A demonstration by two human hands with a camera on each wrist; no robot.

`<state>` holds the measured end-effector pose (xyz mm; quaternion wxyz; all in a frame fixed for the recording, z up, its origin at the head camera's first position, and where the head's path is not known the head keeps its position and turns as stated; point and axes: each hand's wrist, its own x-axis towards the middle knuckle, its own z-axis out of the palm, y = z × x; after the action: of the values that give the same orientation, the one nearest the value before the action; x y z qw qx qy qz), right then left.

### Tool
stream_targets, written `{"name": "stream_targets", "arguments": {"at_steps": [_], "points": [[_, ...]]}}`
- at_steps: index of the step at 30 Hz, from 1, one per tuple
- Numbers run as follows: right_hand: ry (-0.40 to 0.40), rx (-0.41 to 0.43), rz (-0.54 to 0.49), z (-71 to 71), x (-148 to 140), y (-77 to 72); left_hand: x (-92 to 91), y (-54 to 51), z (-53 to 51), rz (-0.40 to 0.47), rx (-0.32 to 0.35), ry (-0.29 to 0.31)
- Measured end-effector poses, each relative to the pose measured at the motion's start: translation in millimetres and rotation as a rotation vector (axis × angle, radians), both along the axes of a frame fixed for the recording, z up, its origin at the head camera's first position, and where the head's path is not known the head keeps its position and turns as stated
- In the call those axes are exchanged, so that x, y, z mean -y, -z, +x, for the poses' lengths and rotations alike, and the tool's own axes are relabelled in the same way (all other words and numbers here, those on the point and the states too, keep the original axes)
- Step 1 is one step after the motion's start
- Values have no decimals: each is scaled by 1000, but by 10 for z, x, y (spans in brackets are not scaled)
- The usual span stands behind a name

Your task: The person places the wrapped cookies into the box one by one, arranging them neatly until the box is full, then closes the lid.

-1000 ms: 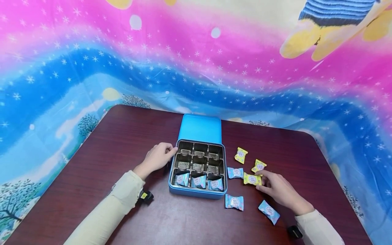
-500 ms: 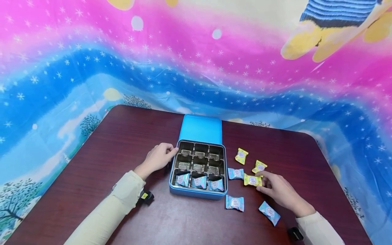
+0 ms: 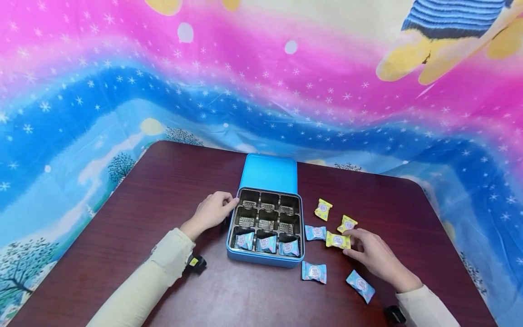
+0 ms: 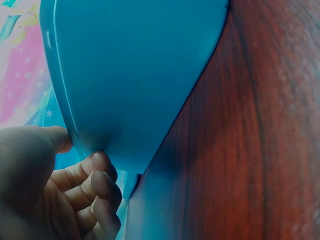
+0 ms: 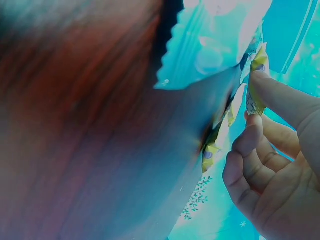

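A blue tin (image 3: 263, 260) with a dark tray of compartments stands mid-table, its lid (image 3: 269, 173) hinged back. Three blue wrapped candies, among them the middle one (image 3: 267, 244), lie in the front row. My left hand (image 3: 210, 212) holds the tin's left rim, thumb at the edge and curled fingers against the outer wall, as the left wrist view shows. On the right, my right hand (image 3: 377, 256) pinches the end of a yellow wrapped candy (image 3: 337, 240) between thumb and index finger. The right wrist view shows that yellow candy (image 5: 257, 95) edge-on.
Two more yellow candies, one farther back (image 3: 323, 209) and one (image 3: 347, 223) beside the right hand, lie on the dark wooden table (image 3: 184, 168). Loose blue candies lie near the tin (image 3: 315, 232), in front (image 3: 314, 272) and toward the right wrist (image 3: 360, 286). A printed cloth (image 3: 245, 91) hangs behind.
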<state>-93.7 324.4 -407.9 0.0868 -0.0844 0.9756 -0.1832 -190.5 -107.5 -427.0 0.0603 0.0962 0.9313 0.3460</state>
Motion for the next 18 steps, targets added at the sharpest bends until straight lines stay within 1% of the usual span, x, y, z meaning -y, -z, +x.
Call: {"name": "stream_targets", "arguments": {"at_steps": [7, 18], "points": [[6, -23, -16, 9, 19, -29, 3, -4, 5, 2, 11, -4], [-16, -102, -53, 39, 63, -102, -12, -24, 14, 7, 10, -10]]}}
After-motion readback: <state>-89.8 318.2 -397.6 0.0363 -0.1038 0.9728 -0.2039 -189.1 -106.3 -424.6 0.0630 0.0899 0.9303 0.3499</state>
